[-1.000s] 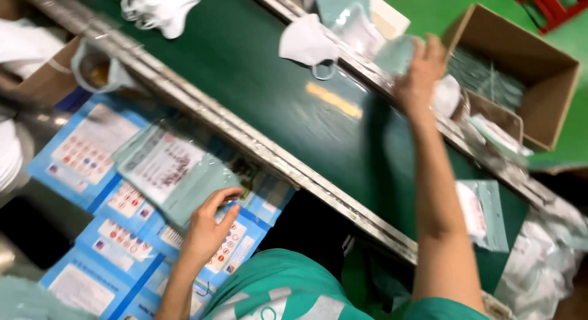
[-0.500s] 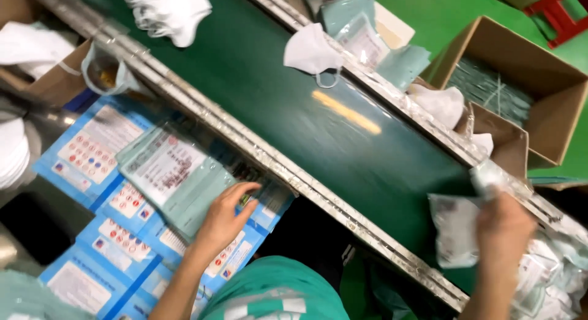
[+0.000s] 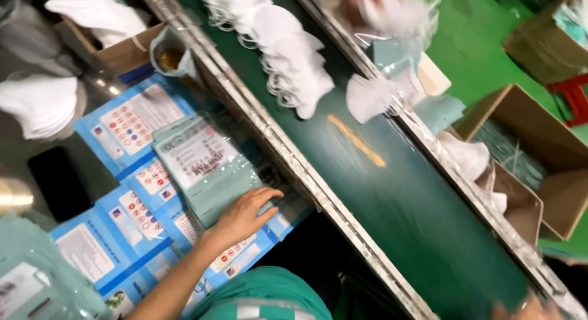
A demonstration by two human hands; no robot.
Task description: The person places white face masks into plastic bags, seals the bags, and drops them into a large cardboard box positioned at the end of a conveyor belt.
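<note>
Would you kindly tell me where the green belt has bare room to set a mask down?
The conveyor belt is bare along its near stretch, from the yellow streak down between the two metal rails. The far end is crowded with a heap of white masks. The table under the left hand is covered with blue cartons and pouches.

Open green belt (image 3: 429,222) through the middle and lower stretch, only a yellowish smear on it, so a hand passes freely there. Up the belt, a heap of white masks (image 3: 288,56) fills it from rail to rail. Left of the near rail (image 3: 288,167), blue leaflets (image 3: 131,127) and clear pouches (image 3: 205,167) cover the worktop, left hand (image 3: 242,213) flat on them. Cardboard boxes (image 3: 539,154) crowd beyond the far rail.
</note>
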